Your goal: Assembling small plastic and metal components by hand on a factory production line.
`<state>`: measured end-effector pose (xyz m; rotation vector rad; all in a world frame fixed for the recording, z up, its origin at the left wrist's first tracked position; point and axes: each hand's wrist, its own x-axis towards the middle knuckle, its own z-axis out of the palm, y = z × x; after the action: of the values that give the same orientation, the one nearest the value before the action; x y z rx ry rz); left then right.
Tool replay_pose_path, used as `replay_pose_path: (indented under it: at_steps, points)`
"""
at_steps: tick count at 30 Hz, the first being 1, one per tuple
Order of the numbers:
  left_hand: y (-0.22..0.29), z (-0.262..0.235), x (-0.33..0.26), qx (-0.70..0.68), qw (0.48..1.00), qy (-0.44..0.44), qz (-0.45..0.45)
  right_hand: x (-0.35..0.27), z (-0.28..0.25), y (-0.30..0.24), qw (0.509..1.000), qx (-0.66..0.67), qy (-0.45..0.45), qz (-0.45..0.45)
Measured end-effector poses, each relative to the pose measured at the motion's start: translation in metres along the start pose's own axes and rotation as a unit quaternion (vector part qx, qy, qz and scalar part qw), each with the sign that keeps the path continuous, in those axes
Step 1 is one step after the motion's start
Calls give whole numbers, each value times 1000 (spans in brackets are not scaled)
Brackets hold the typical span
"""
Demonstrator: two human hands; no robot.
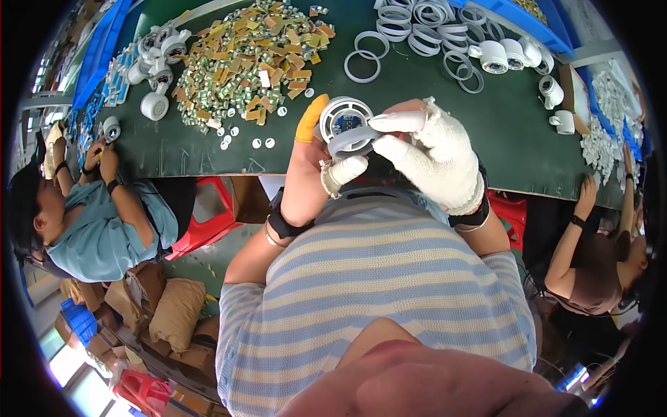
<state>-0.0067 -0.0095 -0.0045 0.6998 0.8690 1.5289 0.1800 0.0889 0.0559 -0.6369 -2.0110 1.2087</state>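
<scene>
Head view, both hands up over the near edge of the dark green desk (431, 125). Left hand (309, 163), bare with an orange rubber cot on one finger and a white cot on the thumb, has its grip closed on the round white plastic housing with a small blue circuit board inside (345, 119), holding it from the left and below, just above the desk edge at centre frame. Right hand (434, 156) in a white knit glove, grip closed around a grey plastic ring (351, 144), fingers pinching it against the lower front of the housing; ring touches the housing, whether seated on it cannot tell. Black wristbands on both wrists. On the desk behind: a big heap of small green and orange circuit boards (253, 52) at upper left of centre, small white round discs (240, 132) scattered just below the heap, a loose pile of white plastic rings (417, 31) at upper right, white round camera-like housings (156, 59) in a cluster far left, more white housings (511, 55) far right. Blue plastic bins (101, 48) along the left rim. Another person in a light blue shirt (104, 222) sits at left holding a small white part; a third person's arm (577, 229) reaches the desk at right. Red plastic stool (208, 222) under the desk edge.
</scene>
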Motion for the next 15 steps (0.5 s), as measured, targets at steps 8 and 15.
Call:
replay_pose_path:
  at_steps: [8,15]
  points:
    - [-6,3,-2,13,1000,-8,9,-4,-4,-1,998,-30,4,-52]
    - [-5,3,-4,36,999,5,-7,-3,-7,-1,997,-57,9,-58]
